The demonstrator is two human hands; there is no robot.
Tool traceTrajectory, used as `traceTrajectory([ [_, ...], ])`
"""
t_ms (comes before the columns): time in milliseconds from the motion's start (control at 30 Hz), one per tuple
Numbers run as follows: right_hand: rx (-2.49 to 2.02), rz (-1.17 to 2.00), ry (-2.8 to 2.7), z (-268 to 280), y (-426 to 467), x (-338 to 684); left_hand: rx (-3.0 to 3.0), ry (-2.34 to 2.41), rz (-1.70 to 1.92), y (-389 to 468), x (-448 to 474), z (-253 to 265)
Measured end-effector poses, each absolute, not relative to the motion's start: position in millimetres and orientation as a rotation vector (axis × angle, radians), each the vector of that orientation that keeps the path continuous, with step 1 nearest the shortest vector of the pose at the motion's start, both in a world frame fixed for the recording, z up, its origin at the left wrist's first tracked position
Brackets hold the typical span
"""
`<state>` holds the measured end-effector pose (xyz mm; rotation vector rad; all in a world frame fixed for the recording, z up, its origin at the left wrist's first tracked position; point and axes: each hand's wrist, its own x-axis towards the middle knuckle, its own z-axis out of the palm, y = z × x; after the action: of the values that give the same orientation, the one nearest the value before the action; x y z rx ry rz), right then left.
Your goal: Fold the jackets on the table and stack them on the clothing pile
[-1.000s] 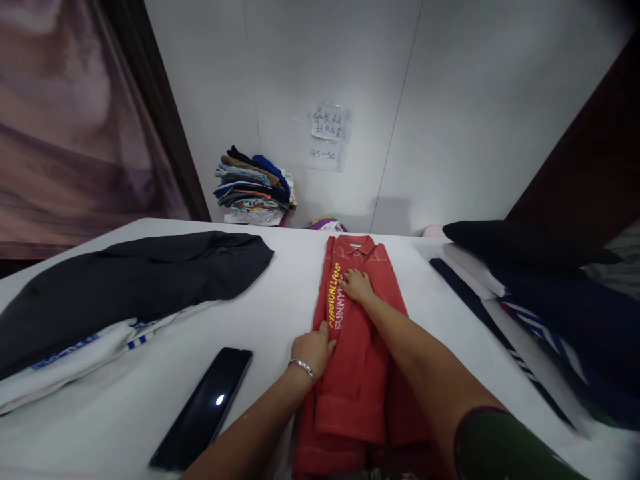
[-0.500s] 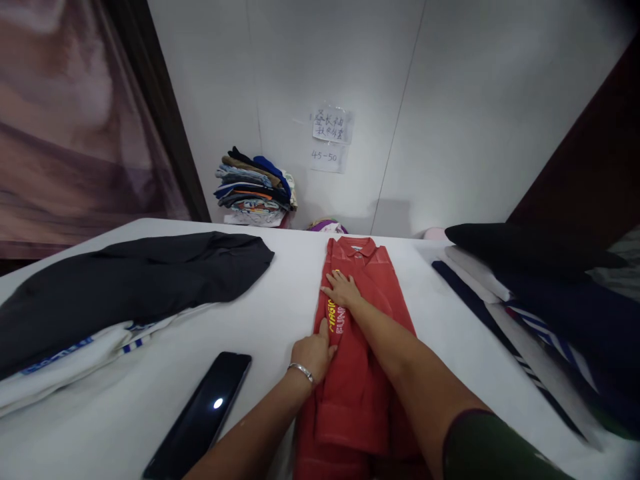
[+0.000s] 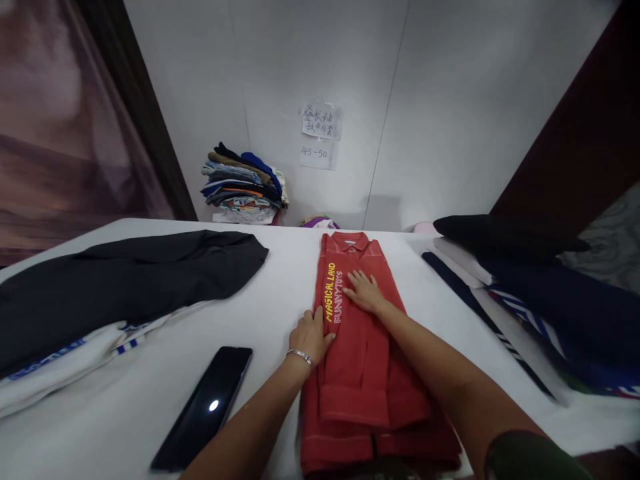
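Red shirt: it lies flat on the bench in front of me, at the centre, collar (image 3: 351,244) at the far end and hem (image 3: 337,452) at the near end; this is the red shirt (image 3: 373,353) I am working on.
Sleeve: one sleeve (image 3: 345,360) lies lengthwise down the front, its cuff (image 3: 354,405) pointing near; another layer shows beneath it on the right, and I cannot tell whether that is the second sleeve.
Lettering: the yellow and white lettering (image 3: 331,297) faces up and reads clearly.
Left grip: my left grip (image 3: 309,338) sits at the left edge of the shirt, thumb on the cloth; I cannot tell whether any cloth is pinched.
Right grip: my right grip (image 3: 365,292) rests palm down on the front, fingers spread, closed on nothing.
Done so far: the sides look drawn in to a long, narrow shape, by my judgement.
Left over: the shirt lies at full length, its near end not turned up, so I judge the folding partway along.
Left of me: a phone (image 3: 205,408) lies on the bench (image 3: 280,287), with a dark garment (image 3: 140,275) over a white one farther left.
Right of me: more garments (image 3: 555,287) lie piled.
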<state>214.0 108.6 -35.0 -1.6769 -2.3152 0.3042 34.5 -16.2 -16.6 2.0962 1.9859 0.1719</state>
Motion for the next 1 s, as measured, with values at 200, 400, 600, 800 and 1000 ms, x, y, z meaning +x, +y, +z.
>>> traceTrajectory([
  [200, -1.708, 0.354, -2.265, -52, 97, 232, 1.951, 1.904, 0.191, -10, 28, -17],
  [400, -1.690, 0.463, -2.183, -41, 81, 234, 1.917, 1.892, 0.166, -7, 25, -20],
  [600, -1.620, 0.527, -2.326, -43, 20, 243, 1.925, 1.870, 0.180, -7, 25, -19],
  [800, -1.576, 0.565, -2.335, -47, -27, 263, 1.934, 1.861, 0.203, -7, 25, -20],
  [1000, -1.491, 0.722, -2.258, -48, -66, 282, 1.949, 1.879, 0.219, -7, 24, -20],
])
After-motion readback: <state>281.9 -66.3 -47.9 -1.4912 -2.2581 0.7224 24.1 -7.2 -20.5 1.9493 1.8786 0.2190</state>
